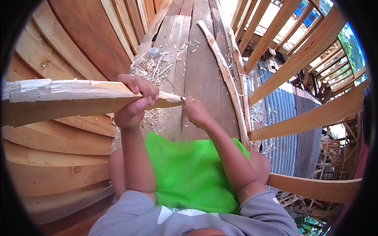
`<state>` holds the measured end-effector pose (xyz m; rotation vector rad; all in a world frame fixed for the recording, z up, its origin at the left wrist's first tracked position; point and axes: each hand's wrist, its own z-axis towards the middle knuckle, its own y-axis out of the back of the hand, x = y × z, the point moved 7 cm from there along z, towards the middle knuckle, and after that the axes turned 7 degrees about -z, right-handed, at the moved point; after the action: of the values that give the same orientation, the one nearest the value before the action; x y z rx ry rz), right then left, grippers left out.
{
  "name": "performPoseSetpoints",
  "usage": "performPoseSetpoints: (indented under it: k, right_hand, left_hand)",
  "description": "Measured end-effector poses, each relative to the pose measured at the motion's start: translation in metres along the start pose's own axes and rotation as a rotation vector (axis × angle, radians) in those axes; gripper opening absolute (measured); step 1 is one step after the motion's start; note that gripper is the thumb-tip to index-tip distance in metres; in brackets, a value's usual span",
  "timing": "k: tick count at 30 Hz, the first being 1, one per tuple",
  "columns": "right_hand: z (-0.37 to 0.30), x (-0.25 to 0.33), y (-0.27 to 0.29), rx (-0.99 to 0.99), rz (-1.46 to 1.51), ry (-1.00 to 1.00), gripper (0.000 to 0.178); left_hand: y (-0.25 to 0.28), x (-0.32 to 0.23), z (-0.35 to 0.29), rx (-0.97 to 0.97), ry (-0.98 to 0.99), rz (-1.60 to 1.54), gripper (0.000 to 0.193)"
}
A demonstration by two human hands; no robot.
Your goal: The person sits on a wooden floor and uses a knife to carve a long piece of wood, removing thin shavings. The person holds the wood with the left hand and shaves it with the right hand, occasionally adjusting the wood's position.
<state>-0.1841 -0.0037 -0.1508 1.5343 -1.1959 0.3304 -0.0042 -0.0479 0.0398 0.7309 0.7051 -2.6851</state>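
A long pale wooden board (pixel 71 94) with a roughly hewn upper edge runs in from the left and narrows to a tip in front of me. My left hand (pixel 133 111) is closed around it near the narrow end, with fingers over the top and the thumb on the near side. At the tip, my right hand (pixel 196 113) is closed on the grip of a knife (pixel 173 86). Its thin dark blade points away and to the left, beside the board's end. The fist hides most of the handle.
Wood shavings (pixel 151 114) litter the plank floor (pixel 199 78) beyond the board. A clear plastic cup (pixel 154 52) lies among them. Upright boards (pixel 84 33) line the left side; a slatted railing (pixel 291 55) borders the right. A long wood strip (pixel 220 59) rests beside it. Green cloth (pixel 189 169) covers my lap.
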Motion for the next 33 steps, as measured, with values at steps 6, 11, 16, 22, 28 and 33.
performPoseSetpoints:
  k: [6, 11, 16, 22, 28, 33]
  right_hand:
    - [0.012, -0.068, 0.008, 0.181, 0.035, -0.383, 0.048]
    - [-0.006, 0.013, 0.003, 0.082, -0.06, -0.063, 0.049]
    - [0.022, -0.068, 0.006, 0.113, -0.014, -0.218, 0.05]
    - [-0.02, 0.004, 0.012, 0.141, -0.07, -0.126, 0.049]
    - [-0.012, -0.013, 0.003, 0.399, 0.104, -0.195, 0.058]
    - [-0.015, -0.005, 0.005, 0.058, -0.069, -0.139, 0.066]
  left_hand:
    - [-0.007, 0.006, 0.008, 0.127, 0.005, -0.06, 0.025]
    - [-0.001, -0.001, 0.004, 0.1, 0.008, -0.063, 0.025]
    - [-0.008, 0.005, 0.01, 0.128, 0.03, -0.121, 0.025]
    - [-0.003, -0.001, 0.005, 0.122, 0.023, -0.117, 0.024]
    - [-0.01, 0.004, 0.01, 0.245, 0.032, -0.157, 0.023]
    - [-0.006, 0.001, 0.011, 0.191, 0.009, -0.114, 0.03]
